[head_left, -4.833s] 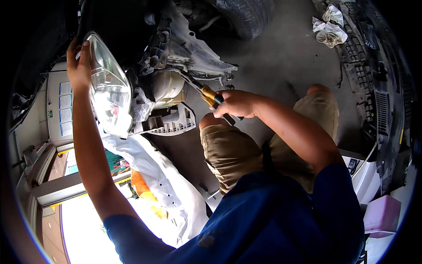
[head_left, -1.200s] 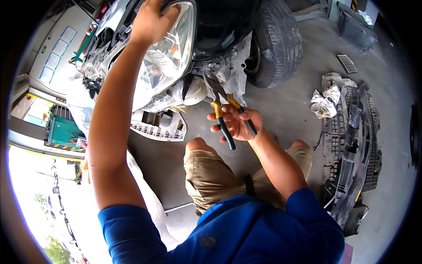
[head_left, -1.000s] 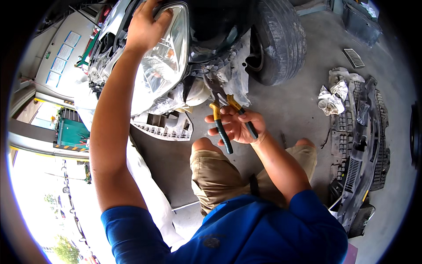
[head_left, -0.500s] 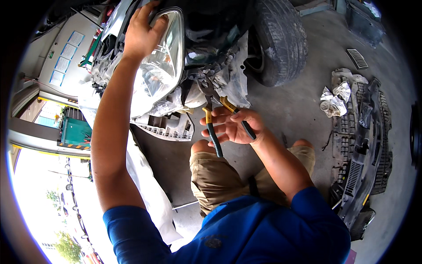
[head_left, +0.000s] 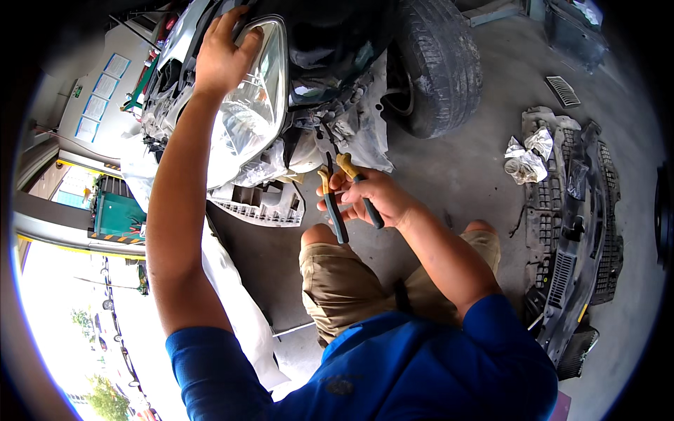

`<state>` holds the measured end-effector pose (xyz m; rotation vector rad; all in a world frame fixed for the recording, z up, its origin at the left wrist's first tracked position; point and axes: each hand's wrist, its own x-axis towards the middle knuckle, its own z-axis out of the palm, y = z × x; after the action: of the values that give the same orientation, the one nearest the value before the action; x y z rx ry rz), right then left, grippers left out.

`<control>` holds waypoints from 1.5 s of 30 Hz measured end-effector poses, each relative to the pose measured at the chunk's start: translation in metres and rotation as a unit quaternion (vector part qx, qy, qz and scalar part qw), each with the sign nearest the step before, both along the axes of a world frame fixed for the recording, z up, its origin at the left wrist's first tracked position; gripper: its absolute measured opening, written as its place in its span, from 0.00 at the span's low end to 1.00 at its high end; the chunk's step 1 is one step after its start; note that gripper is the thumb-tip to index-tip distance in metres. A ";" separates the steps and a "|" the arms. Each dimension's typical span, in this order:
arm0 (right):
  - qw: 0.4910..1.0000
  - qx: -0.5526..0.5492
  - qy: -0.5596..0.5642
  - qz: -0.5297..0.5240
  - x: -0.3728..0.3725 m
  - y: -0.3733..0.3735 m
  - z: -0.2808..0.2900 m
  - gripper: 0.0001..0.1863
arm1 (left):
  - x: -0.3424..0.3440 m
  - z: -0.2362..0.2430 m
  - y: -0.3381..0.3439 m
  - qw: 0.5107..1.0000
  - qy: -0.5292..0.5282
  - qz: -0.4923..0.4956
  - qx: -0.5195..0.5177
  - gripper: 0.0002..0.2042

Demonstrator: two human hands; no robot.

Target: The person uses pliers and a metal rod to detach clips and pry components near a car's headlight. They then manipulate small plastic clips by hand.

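Note:
My left hand (head_left: 221, 59) lies on the upper edge of a clear car headlight (head_left: 263, 112), thumb spread from the fingers. No tool shows in it. My right hand (head_left: 379, 196) is wrapped round a pair of pliers (head_left: 334, 210) with yellow and dark handles, which stand apart. The pliers' head points up at torn, dirty parts (head_left: 344, 125) below the headlight and the dark bodywork (head_left: 330, 49). Whether the jaws touch anything there is hard to make out.
A car wheel (head_left: 446, 70) stands right of the bodywork. Removed dark trim and grille parts (head_left: 569, 259) lie on the floor at right, with crumpled silvery material (head_left: 526, 158). A light perforated panel (head_left: 267, 207) lies below the headlight. A white sheet (head_left: 239, 302) hangs at left.
The pliers' head has turned and its handles have come somewhat closer together. My right hand has shifted slightly left. My left hand stays on the headlight; the whole view has moved a little.

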<state>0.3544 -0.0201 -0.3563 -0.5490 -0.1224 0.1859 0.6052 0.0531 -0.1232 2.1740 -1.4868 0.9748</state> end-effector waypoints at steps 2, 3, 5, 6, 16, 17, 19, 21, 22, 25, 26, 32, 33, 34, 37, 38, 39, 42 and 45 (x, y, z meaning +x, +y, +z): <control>0.993 0.085 -0.060 0.055 0.005 -0.008 -0.008 0.15 | 0.000 0.000 0.000 1.000 -0.008 -0.010 -0.003 0.23; 0.982 0.131 -0.108 0.084 0.010 -0.011 -0.013 0.16 | 0.001 0.000 0.000 1.000 -0.002 -0.006 -0.003 0.23; 0.968 0.164 -0.159 0.105 0.015 -0.012 -0.026 0.16 | 0.001 0.000 0.000 1.000 -0.009 -0.002 -0.009 0.24; 0.972 0.157 -0.141 0.101 0.019 -0.009 -0.031 0.16 | 0.002 0.000 -0.001 1.000 -0.007 -0.006 -0.008 0.24; 0.977 0.039 -0.201 0.064 0.042 -0.008 -0.062 0.14 | -0.009 0.003 0.000 0.999 0.032 -0.005 -0.008 0.23; 0.975 0.072 -0.193 0.079 0.044 -0.005 -0.062 0.14 | -0.011 0.004 -0.001 0.999 0.037 -0.005 -0.005 0.23; 0.956 0.155 -0.229 0.100 0.048 0.006 -0.061 0.13 | -0.012 0.004 -0.002 0.999 0.040 -0.012 -0.005 0.22; 0.959 0.192 -0.189 0.090 0.044 0.020 -0.060 0.13 | -0.011 0.004 -0.003 0.998 0.058 -0.015 -0.008 0.22; 0.957 0.207 -0.187 0.074 0.042 0.026 -0.059 0.13 | -0.010 0.004 -0.002 0.998 0.059 -0.022 -0.010 0.22; 0.974 0.177 -0.140 0.027 0.035 0.029 -0.054 0.10 | -0.009 0.002 0.000 0.998 0.057 -0.017 -0.013 0.23; 0.975 0.178 -0.129 0.024 0.032 0.027 -0.053 0.10 | -0.009 0.002 0.001 0.998 0.053 -0.011 -0.015 0.23; 0.972 0.193 -0.092 0.099 0.021 0.017 -0.038 0.35 | -0.011 0.003 0.000 0.999 0.030 0.007 -0.012 0.23; 0.970 0.197 -0.093 0.104 0.021 0.018 -0.035 0.34 | -0.011 0.003 0.000 0.999 0.027 0.014 -0.007 0.23; 0.969 0.201 -0.091 0.109 0.021 0.017 -0.031 0.33 | -0.012 0.003 -0.001 0.999 0.029 0.015 -0.008 0.23; 0.983 0.143 -0.072 0.086 0.020 0.016 -0.022 0.32 | -0.013 0.004 -0.001 0.999 0.033 0.017 -0.008 0.24; 0.994 0.077 -0.056 0.050 0.019 0.015 -0.020 0.32 | -0.013 0.004 -0.001 0.999 0.031 0.015 -0.009 0.23; 1.000 0.001 -0.019 0.013 0.016 0.014 -0.018 0.33 | -0.013 0.003 -0.002 0.999 0.031 0.013 -0.009 0.23; 0.997 -0.077 0.001 -0.008 0.011 0.006 -0.011 0.30 | -0.013 0.003 -0.002 0.999 0.032 0.015 -0.012 0.23; 0.988 -0.152 0.025 -0.018 0.008 0.001 -0.004 0.28 | -0.012 0.002 -0.002 0.999 0.030 0.020 -0.009 0.23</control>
<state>0.3624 -0.0193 -0.3602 -0.8486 -0.0355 0.1840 0.5930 0.0512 -0.1212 2.2092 -1.4066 0.9227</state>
